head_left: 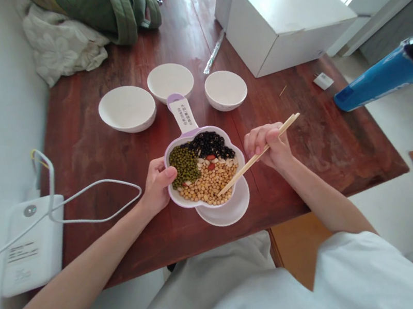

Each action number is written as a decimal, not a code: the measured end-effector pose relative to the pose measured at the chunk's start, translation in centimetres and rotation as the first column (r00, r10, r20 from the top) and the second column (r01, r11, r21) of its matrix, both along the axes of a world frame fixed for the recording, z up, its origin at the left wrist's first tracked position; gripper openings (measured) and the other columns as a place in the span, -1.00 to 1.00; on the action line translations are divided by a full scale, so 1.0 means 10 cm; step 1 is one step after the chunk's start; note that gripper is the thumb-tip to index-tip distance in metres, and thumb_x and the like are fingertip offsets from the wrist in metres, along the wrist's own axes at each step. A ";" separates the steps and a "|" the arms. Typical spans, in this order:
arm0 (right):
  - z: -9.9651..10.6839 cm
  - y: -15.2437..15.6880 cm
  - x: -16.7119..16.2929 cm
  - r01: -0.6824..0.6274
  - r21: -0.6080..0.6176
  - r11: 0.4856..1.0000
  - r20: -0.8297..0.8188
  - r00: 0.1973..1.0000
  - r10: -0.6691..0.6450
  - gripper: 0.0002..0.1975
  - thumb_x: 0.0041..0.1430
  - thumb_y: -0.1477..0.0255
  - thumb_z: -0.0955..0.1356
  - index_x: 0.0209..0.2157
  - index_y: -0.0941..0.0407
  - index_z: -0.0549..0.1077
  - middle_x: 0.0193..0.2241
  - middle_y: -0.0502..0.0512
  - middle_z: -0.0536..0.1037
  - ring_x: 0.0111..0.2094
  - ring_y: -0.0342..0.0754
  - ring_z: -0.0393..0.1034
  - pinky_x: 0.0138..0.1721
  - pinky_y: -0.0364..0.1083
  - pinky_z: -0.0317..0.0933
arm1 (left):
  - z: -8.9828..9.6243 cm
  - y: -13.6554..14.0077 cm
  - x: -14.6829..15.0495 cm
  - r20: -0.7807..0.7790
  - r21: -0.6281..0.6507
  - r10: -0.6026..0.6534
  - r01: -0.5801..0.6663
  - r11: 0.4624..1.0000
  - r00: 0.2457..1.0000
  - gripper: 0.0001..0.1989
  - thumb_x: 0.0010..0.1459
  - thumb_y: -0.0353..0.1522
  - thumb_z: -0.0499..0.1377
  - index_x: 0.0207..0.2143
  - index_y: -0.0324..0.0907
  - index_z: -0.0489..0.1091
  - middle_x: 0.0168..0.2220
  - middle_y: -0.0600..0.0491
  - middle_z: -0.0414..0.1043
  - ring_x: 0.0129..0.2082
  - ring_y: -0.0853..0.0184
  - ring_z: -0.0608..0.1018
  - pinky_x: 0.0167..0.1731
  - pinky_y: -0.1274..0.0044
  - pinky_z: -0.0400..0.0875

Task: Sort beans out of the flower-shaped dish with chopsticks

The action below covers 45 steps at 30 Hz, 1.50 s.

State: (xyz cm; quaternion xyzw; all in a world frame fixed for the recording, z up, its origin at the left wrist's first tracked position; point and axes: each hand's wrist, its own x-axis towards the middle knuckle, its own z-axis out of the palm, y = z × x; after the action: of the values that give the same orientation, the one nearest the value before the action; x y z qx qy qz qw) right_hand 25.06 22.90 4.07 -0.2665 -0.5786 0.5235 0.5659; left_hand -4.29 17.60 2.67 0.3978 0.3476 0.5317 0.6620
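My left hand (157,186) grips the left rim of a lobed, lilac-edged dish (240,155), thumb over the edge. A labelled handle (183,115) points away from me on the dish. Inside lie green beans (184,166), black beans (210,144), yellow soybeans (211,184) and a few red and whitish pieces between them. My right hand (269,145) is closed around wooden chopsticks (256,157), whose tips touch the soybeans. Partly hidden under the dish is a white bowl (229,214) near the table's front edge.
Beyond the dish stand a left bowl (127,108), a middle bowl (170,79) and a right bowl (225,89), all white. Farther back are a white box (283,22) and a green bag (101,9). A blue bottle (382,75) is right; a power bank (32,244) with cable, left.
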 end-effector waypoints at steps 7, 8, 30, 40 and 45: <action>0.05 0.08 0.07 0.006 0.031 1.000 -0.080 0.997 -0.003 -0.31 0.45 -0.10 0.48 -0.64 0.07 0.63 -0.72 0.06 0.47 -0.74 -0.14 0.33 -0.69 -0.14 0.17 | 0.08 0.01 0.00 0.026 -0.038 0.011 -0.010 0.999 1.000 -0.49 -0.01 0.07 0.58 -0.30 -0.15 0.67 -0.38 -0.06 0.71 -0.10 -0.09 0.80 -0.08 0.22 0.77; 0.05 0.09 0.07 0.020 0.024 1.000 -0.079 0.997 -0.018 -0.30 0.44 -0.12 0.48 -0.64 0.07 0.62 -0.72 0.05 0.47 -0.73 -0.14 0.33 -0.69 -0.14 0.17 | 0.09 0.02 0.00 0.013 -0.053 0.018 -0.017 0.998 1.000 -0.49 -0.03 0.07 0.58 -0.29 -0.16 0.67 -0.37 -0.06 0.71 -0.09 -0.10 0.80 -0.08 0.22 0.77; 0.00 0.09 0.05 0.109 0.086 0.990 -0.016 0.994 -0.108 -0.19 0.32 -0.30 0.45 -0.69 0.08 0.47 -0.74 -0.01 0.38 -0.72 -0.19 0.22 -0.69 -0.17 0.14 | 0.09 0.03 0.04 -0.043 -0.092 0.044 -0.048 0.995 0.998 -0.47 -0.12 0.09 0.60 -0.44 -0.14 0.59 -0.43 -0.11 0.65 -0.11 -0.17 0.77 -0.19 0.23 0.74; 0.22 0.06 0.10 0.034 0.295 0.955 0.050 0.997 -0.051 -0.26 0.50 -0.08 0.44 -0.67 0.10 0.56 -0.72 0.07 0.49 -0.72 -0.12 0.36 -0.66 -0.12 0.20 | 0.03 0.02 0.03 0.013 -0.054 0.001 0.000 0.999 1.000 -0.44 -0.05 0.10 0.59 -0.34 -0.21 0.67 -0.40 -0.08 0.69 -0.15 -0.10 0.80 -0.14 0.24 0.77; 0.75 0.16 0.09 -0.186 0.415 0.891 0.165 0.978 0.128 -0.40 0.48 0.05 0.50 -0.58 0.13 0.63 -0.64 0.12 0.60 -0.63 -0.06 0.51 -0.63 -0.12 0.27 | 0.03 0.00 0.01 -0.003 -0.044 -0.018 0.018 0.999 1.000 -0.43 -0.02 0.12 0.57 -0.40 -0.22 0.65 -0.44 -0.07 0.68 -0.31 0.00 0.78 -0.20 0.26 0.76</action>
State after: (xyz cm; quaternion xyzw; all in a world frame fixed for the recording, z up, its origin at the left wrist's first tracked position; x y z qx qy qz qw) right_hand 25.92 24.48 11.61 -0.1224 -0.7354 0.4089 0.5264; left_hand -4.19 17.62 2.97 0.3871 0.3569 0.5172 0.6748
